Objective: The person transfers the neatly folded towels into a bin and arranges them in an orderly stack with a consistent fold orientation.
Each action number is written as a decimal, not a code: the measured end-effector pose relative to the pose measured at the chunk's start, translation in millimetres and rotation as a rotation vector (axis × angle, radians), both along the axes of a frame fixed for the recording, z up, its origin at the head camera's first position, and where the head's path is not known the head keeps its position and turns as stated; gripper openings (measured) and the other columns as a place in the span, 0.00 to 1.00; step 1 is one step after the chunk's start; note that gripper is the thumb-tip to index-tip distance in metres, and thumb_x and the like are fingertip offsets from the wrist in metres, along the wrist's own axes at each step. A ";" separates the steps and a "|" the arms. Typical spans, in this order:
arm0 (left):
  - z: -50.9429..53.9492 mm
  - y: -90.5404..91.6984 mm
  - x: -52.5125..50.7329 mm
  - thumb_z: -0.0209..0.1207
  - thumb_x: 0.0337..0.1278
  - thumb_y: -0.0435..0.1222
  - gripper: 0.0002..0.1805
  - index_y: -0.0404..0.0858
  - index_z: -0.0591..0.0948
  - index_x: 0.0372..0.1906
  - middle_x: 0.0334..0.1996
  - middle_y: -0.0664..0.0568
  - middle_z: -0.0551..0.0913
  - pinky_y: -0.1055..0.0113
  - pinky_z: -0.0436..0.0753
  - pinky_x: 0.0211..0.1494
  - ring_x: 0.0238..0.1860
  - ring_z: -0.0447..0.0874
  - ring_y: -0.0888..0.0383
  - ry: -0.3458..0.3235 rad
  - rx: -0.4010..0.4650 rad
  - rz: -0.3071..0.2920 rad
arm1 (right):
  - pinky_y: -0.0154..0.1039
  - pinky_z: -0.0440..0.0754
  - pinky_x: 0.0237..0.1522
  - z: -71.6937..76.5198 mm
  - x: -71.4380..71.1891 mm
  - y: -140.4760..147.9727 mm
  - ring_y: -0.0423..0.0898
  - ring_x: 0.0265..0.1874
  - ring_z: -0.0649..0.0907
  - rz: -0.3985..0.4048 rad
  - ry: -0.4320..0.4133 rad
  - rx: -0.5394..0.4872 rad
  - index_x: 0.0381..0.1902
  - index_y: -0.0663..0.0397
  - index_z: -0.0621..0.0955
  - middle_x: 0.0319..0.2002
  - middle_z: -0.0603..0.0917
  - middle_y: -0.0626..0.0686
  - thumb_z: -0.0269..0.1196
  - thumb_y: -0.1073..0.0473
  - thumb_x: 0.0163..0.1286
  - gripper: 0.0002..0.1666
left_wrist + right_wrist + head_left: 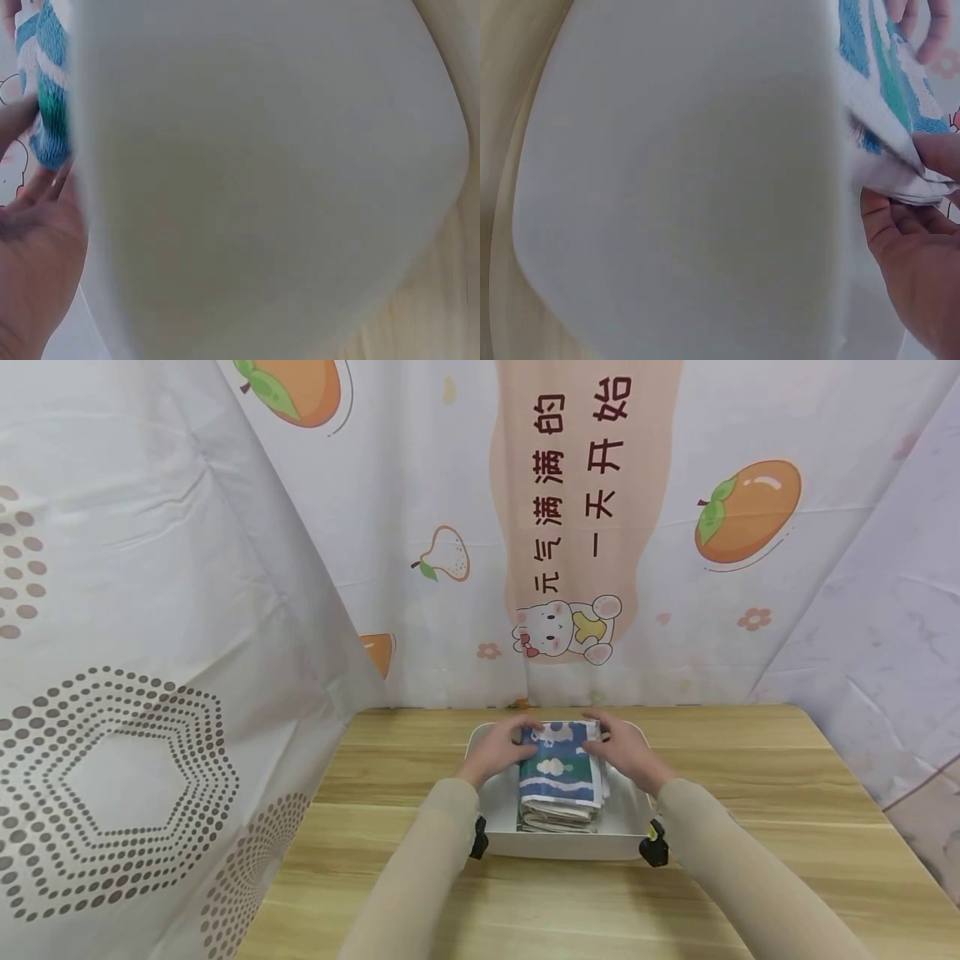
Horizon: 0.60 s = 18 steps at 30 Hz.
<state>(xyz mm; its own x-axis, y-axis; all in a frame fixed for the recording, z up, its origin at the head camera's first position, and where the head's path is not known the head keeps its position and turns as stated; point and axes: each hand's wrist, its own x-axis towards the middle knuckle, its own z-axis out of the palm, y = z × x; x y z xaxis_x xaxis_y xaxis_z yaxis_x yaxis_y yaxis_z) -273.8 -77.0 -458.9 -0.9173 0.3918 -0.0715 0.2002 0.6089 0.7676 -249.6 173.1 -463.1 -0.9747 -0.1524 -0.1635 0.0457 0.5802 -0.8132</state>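
A folded towel [555, 768] with blue, green and white patterning lies on top of folded, off-white cloth layers [558, 818] inside a white basin [566, 847]. My left hand [497, 750] grips the towel's left edge, and my right hand [624, 748] holds its right edge. In the right wrist view, the thumb lies over the towel [892, 82] and the fingers of the right hand [922, 274] are beneath its layered edge. The left wrist view has the left hand [37, 277] around the towel's side [51, 97]; the basin wall hides part of it.
The basin stands on a wood-grain table [405, 777], near its back edge. Behind it hangs a printed white curtain [450, 635] with fruit drawings and lettering. Another patterned curtain [150, 760] hangs along the left. Black wrist straps [654, 846] are beside the basin's front corners.
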 end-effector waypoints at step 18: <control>0.6 -6.3 9.7 0.73 0.53 0.55 0.51 0.52 0.61 0.80 0.82 0.50 0.49 0.47 0.64 0.76 0.78 0.54 0.46 0.004 -0.283 -0.222 | 0.75 0.65 0.64 -8.6 16.9 2.7 0.75 0.71 0.62 0.251 0.183 0.277 0.81 0.48 0.59 0.76 0.52 0.73 0.68 0.36 0.67 0.53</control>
<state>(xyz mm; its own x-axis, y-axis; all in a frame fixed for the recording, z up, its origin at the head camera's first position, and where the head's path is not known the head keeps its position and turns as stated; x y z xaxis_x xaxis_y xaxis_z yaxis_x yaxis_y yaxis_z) -264.1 -83.4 -458.2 -0.8123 0.5470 -0.2022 0.3542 0.7382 0.5741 -232.7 175.8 -471.7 -0.9297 -0.3636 -0.0589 -0.2561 0.7529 -0.6063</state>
